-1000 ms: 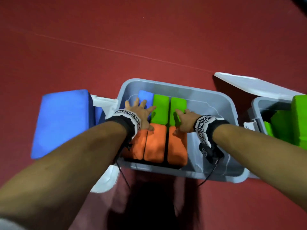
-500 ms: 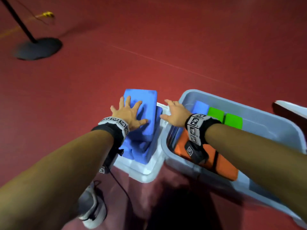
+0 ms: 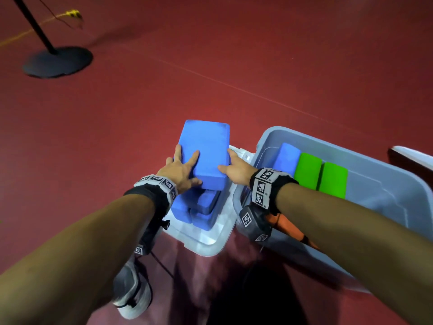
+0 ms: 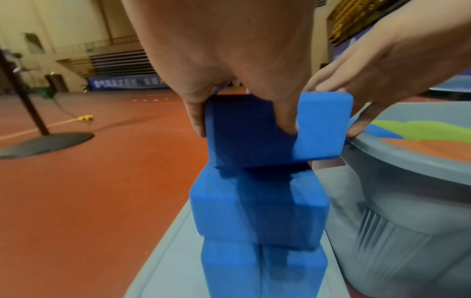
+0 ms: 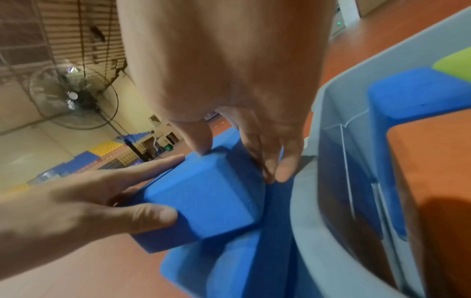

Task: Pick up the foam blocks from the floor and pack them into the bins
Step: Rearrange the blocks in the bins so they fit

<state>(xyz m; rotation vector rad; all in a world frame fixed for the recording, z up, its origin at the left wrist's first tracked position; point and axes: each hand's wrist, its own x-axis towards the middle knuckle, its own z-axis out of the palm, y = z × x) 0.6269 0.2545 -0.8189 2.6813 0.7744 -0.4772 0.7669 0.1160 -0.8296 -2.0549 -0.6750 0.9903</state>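
A blue foam block (image 3: 206, 153) tops a stack of blue blocks (image 3: 201, 207) standing on a grey bin lid (image 3: 210, 240). My left hand (image 3: 185, 165) grips its left side, fingers over the top and thumb at the near end (image 4: 244, 125). My right hand (image 3: 230, 165) grips its right side, thumb on top (image 5: 242, 161). The held block (image 4: 321, 129) sits askew over the stack; I cannot tell if it touches. To the right, the grey bin (image 3: 328, 137) holds a blue block (image 3: 285, 158), two green blocks (image 3: 307, 170) and orange blocks (image 3: 288, 226).
A black pole on a round base (image 3: 58, 61) stands far left on the red floor, a yellow object (image 3: 72, 14) behind it. My shoe (image 3: 131, 294) is below the left arm. Another white lid (image 3: 414, 156) shows at the right edge.
Both hands left the blocks in the bin and swung left to the blue stack. The right hand, over the bin rim half a second ago, now clasps the top blue block with the left.
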